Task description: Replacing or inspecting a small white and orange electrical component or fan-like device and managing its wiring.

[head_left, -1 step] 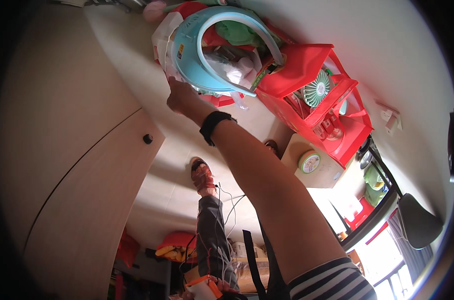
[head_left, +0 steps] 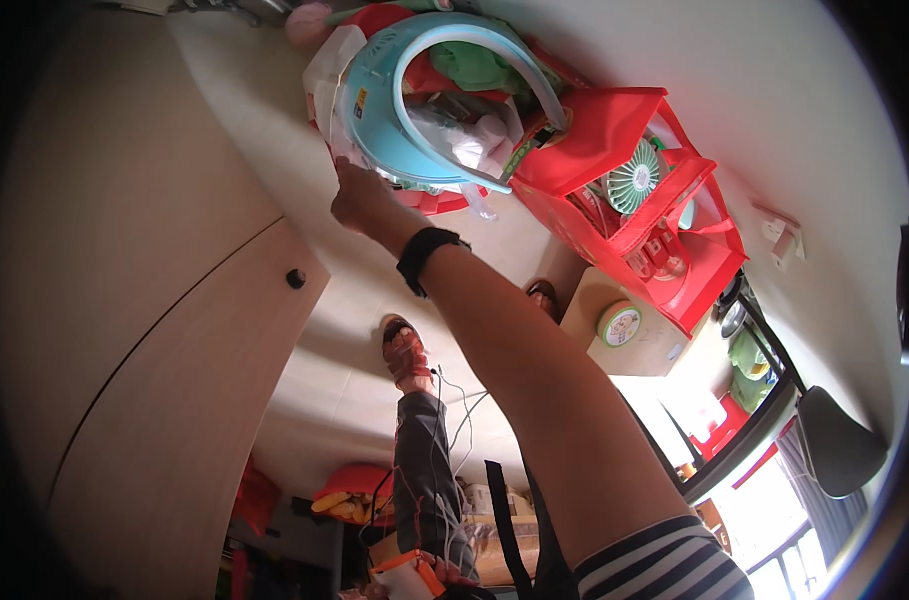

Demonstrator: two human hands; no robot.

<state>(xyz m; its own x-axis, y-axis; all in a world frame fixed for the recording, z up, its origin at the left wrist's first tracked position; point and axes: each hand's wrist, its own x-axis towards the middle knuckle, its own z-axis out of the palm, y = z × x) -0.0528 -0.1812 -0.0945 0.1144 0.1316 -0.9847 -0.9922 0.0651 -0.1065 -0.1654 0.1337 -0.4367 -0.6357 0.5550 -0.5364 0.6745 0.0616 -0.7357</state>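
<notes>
My right hand (head_left: 359, 198), with a black band on its wrist, reaches out from a striped sleeve to a light blue round basket (head_left: 374, 110) with a curved handle. Its fingers curl over the basket's near rim, next to a white plastic bag (head_left: 324, 75). The basket holds crumpled plastic bags and a green item (head_left: 479, 65). My left hand is out of the picture.
A red plastic rack (head_left: 594, 130) with a small green fan (head_left: 634, 180) stands right of the basket. A beige cupboard door with a dark knob (head_left: 294, 278) fills the left. My sandalled foot (head_left: 406, 355), white cables, a low wooden table with a round tin (head_left: 622, 323) and a grey chair (head_left: 834, 440) lie below.
</notes>
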